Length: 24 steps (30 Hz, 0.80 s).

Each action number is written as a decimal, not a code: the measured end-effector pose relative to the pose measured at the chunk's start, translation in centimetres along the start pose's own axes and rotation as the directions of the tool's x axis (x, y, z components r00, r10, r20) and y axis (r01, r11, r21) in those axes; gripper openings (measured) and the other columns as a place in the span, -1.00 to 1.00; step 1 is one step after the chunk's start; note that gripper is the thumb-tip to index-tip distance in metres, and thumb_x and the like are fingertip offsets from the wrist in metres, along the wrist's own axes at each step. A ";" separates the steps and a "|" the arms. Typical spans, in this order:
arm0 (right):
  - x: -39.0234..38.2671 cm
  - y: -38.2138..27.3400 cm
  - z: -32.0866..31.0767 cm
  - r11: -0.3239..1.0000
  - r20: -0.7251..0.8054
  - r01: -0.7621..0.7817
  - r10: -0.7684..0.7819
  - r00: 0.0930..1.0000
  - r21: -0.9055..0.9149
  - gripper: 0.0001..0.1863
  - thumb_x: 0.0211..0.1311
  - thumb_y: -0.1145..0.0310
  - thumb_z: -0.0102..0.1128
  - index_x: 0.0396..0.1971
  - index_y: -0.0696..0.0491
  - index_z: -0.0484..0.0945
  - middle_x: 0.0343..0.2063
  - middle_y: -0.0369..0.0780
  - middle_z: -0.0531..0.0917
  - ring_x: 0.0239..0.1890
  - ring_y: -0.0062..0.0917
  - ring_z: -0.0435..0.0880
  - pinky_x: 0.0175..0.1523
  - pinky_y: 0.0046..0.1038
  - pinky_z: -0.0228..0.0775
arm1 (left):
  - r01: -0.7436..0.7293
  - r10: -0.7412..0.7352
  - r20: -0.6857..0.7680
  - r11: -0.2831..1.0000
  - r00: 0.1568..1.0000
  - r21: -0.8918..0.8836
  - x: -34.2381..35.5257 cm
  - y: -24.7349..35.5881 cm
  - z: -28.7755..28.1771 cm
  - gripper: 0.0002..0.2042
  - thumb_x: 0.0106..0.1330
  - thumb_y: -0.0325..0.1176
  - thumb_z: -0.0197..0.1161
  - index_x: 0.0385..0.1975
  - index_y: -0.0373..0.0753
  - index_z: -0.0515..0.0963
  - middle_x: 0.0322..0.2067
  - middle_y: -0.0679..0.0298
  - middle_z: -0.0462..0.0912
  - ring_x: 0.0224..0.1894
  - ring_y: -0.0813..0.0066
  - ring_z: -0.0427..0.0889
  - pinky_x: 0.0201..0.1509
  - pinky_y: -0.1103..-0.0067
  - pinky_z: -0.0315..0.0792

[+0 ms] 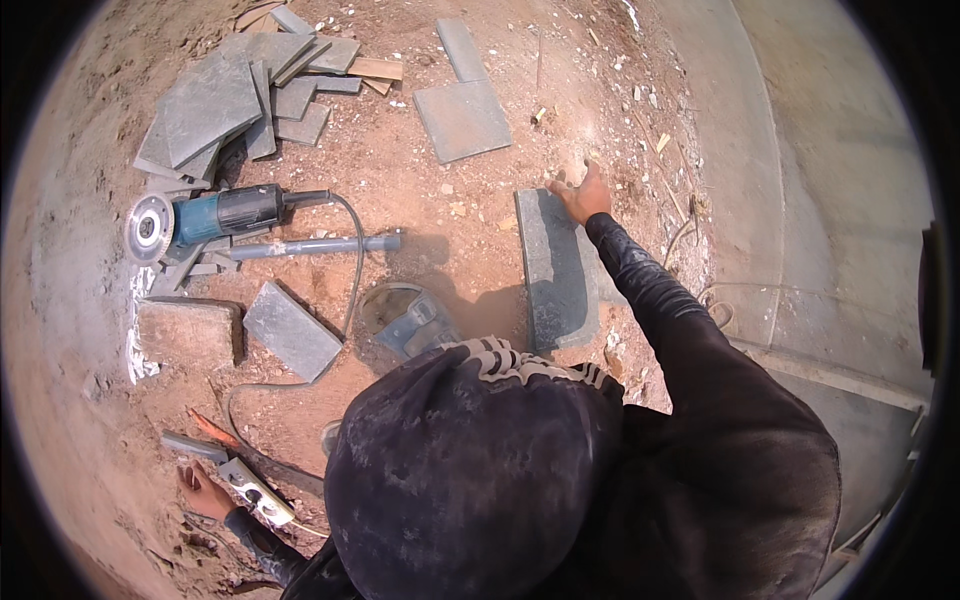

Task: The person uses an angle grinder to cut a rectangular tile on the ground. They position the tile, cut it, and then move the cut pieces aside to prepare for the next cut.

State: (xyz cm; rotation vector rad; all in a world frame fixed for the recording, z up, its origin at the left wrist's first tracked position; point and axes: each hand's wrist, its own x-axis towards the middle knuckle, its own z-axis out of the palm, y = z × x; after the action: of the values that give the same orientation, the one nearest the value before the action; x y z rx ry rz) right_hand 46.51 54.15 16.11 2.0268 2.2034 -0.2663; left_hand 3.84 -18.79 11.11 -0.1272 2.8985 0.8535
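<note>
My right hand (588,195) is at the far end of a long grey stone slab (555,270). Its fingers are apart, some touching the slab's far edge. Off to the lower left, my left hand (203,492) hovers with its fingers spread, holding nothing visible. Close by lie a white socket strip (255,492) and a narrow grey stone piece (193,445). An angle grinder (225,215) with a blue and black body rests at the left, its round cutting disc exposed. Dark cloth in the foreground hides part of the ground.
Grey stone tiles (210,105) are piled at the far left, with a flat tile (463,120) at the far middle. A grey pipe (315,247), a thick block (190,332) and another tile (292,330) lie near the grinder. Its cable (358,265) loops across the dirt. Concrete (830,200) borders the right.
</note>
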 end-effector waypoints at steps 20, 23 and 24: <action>-13.6 12.5 -0.5 0.901 0.424 -0.432 0.379 0.823 0.034 0.26 -0.32 -0.19 0.57 0.27 0.27 0.09 0.13 0.19 0.44 0.14 -0.03 0.51 0.21 -0.22 0.37 | -0.062 0.061 -0.009 0.995 0.998 -0.075 0.3 5.3 2.2 -0.57 0.37 -0.19 0.22 0.14 -0.30 0.48 -0.07 0.07 0.64 -0.09 0.30 0.65 -0.03 0.45 0.51; -14.7 8.0 -1.0 0.915 0.317 -0.366 0.402 0.859 -0.167 0.28 -0.33 -0.26 0.53 0.29 0.23 0.06 0.23 0.19 0.30 0.22 -0.02 0.42 0.26 -0.17 0.30 | -0.028 0.028 -0.017 0.999 0.999 -0.035 -0.3 6.4 2.1 -0.57 0.37 -0.19 0.22 0.14 -0.31 0.48 -0.07 0.07 0.63 -0.10 0.30 0.64 -0.04 0.45 0.51; -15.4 7.9 -0.6 0.895 0.324 -0.400 0.445 0.835 -0.198 0.30 -0.33 -0.29 0.52 0.31 0.22 0.04 0.26 0.19 0.26 0.25 -0.01 0.38 0.29 -0.16 0.27 | -0.015 0.014 -0.022 1.000 1.000 -0.024 -0.5 6.9 2.2 -0.57 0.37 -0.19 0.23 0.14 -0.31 0.47 -0.07 0.07 0.63 -0.10 0.30 0.63 -0.04 0.45 0.51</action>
State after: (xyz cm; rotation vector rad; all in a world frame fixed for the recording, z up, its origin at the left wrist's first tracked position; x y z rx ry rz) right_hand 55.67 39.93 19.78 2.1246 1.4717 -0.4019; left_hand 3.73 -11.80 13.03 -0.1183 2.9132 0.8951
